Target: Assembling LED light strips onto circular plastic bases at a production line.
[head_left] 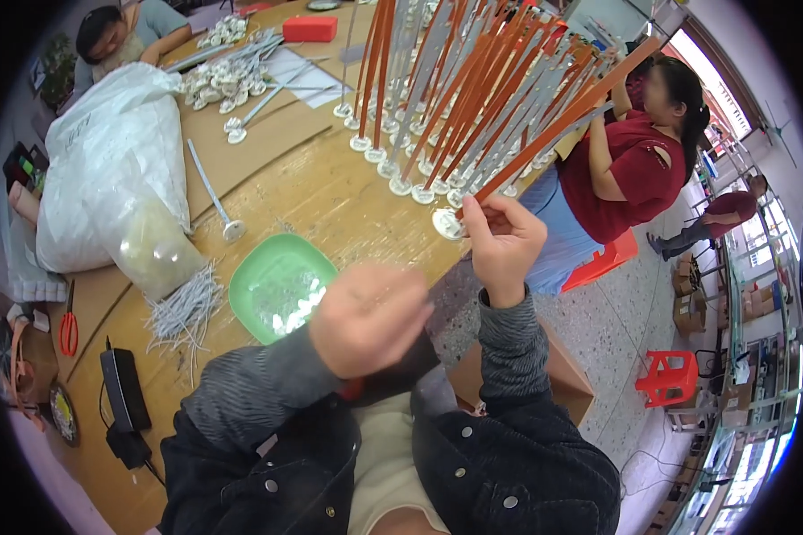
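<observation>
My right hand (507, 242) pinches the lower end of a long orange strip (558, 127), which slants up to the right. At the strip's foot is a round white base (449, 223), just left of my fingertips. Over the table's front edge, my left hand (370, 316) is smeared by motion, with its fingers bent; what it holds, if anything, does not show. Beside it lies a green dish (245, 283) with small shiny clear pieces in it. Beyond my hands stand several orange and grey strips (446, 107) upright on round white bases.
A white sack (107, 134) and a clear bag (152, 241) stand at left, near thin grey strands (186, 312). Red-handled scissors (69, 330) and a black power adapter (123, 388) lie at far left. Two people sit across and right; another stands farther off. A red stool (667, 378) is at right.
</observation>
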A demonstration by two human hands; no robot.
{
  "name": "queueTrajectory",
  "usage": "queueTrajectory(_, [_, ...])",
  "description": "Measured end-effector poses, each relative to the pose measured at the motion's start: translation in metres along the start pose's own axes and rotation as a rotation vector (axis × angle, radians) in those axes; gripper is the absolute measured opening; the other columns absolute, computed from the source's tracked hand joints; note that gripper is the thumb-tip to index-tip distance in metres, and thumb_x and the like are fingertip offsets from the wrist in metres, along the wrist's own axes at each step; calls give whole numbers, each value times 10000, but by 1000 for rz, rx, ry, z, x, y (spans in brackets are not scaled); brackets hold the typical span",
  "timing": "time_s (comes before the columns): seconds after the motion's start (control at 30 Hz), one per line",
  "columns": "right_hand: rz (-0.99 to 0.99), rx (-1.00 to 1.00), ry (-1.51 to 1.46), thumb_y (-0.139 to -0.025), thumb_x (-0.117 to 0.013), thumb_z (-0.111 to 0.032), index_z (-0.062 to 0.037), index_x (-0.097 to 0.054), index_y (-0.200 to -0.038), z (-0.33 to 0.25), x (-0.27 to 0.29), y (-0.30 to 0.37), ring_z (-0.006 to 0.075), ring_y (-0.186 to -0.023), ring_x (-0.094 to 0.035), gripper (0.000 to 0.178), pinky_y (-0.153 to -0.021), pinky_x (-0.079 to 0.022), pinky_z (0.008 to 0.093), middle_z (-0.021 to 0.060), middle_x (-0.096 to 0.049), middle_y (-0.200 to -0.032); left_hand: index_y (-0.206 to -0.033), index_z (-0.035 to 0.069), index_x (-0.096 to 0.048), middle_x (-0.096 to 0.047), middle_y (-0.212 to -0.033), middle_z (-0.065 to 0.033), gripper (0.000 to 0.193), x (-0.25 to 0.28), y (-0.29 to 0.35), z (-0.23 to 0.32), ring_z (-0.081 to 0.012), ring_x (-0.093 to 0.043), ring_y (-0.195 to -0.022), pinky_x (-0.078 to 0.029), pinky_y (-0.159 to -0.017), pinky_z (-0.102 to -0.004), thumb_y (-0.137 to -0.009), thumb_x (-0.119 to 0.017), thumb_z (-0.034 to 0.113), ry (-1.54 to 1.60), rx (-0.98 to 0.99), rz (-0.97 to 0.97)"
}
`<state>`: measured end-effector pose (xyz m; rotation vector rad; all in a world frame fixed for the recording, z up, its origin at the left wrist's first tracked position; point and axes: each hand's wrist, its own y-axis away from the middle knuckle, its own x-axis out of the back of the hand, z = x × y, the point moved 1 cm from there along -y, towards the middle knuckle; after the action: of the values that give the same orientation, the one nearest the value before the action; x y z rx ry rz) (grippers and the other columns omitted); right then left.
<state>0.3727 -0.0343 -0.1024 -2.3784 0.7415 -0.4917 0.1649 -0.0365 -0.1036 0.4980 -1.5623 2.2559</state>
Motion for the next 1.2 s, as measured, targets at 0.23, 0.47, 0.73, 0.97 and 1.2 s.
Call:
queueTrajectory(0.23, [-203,136,-354,-814,-714,-6,45,-676,-796,-122,-63,-62,85,-593,-662,67,-544,-506,218,40,-696,-673,-1276,-74,-577,-668,-1156,-159,606,77,-71,-12,-202,-664,-1010,-541,-839,-318,-724,-808,23,-106,256,175])
queueTrajectory(0.47, [-391,-19,-703,-850,-693,13,58,-647,-891,-142,-91,-77,66,-631,-636,76,-574,-489,192,57,-692,-736,-1183,-61,-638,-734,-918,-162,488,89,-70,-18,-220,-741,-845,-565,-772,-309,-757,-831,78,71,250,436])
queueTrajectory(0.73, [-687,-121,-998,-866,-755,-32,28,-694,-828,-103,-111,-106,30,-619,-573,93,-535,-393,156,8,-662,-746,-1382,-68,-468,-663,-1080,-160,470,92,-56,-43,-195,-651,-877,-528,-810,-326,-1064,-495,277,1619,548,187])
queueTrajectory(0.97, [-598,-10,-810,-863,-771,-67,27,-723,-853,-96,-125,-117,2,-552,-469,106,-475,-291,180,-27,-615,-673,-1400,-98,-440,-636,-1205,-207,542,89,-60,-50,-253,-666,-1039,-534,-905,-354,-1016,-577,258,737,625,420])
queueTrajectory(1.2, [-583,-71,-771,-866,-774,-83,17,-718,-819,-85,-135,-125,4,-538,-460,123,-470,-289,183,-38,-593,-643,-939,-25,-703,-698,-915,-137,316,121,-63,-55,-267,-695,-837,-565,-693,-335,-661,-855,-22,-534,-110,328])
